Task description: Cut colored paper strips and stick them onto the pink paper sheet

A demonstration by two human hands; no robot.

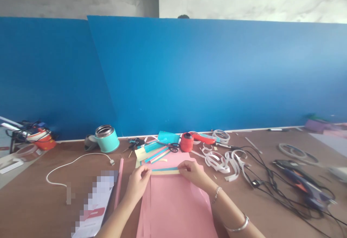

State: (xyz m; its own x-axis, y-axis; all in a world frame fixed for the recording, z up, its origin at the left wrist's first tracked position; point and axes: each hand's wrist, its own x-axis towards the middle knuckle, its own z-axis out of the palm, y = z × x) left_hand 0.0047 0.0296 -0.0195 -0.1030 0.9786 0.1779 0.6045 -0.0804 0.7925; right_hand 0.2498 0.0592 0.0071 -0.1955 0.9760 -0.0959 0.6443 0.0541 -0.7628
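A narrow pale-yellow paper strip (pixel 166 172) is stretched level between my two hands, over the far part of a large pink paper sheet (pixel 180 205). My left hand (pixel 138 183) pinches its left end between thumb and fingers. At the other end my right hand (pixel 195 174), wearing bracelets at the wrist, has its fingertips closed on the strip. A blue strip (pixel 164 169) shows just behind the yellow one; whether it is also held, I cannot tell. Beyond the hands lie loose coloured paper pieces (pixel 159 155) and black-handled scissors (pixel 174 147).
A turquoise cup (pixel 106 139) and a white cable (pixel 78 155) are on the left. A red round object (pixel 187 142) and curled white strips (pixel 217 160) lie behind my right hand. Farther right is a dark glue gun (pixel 303 185) with black cords. A blue partition (pixel 203 75) stands behind.
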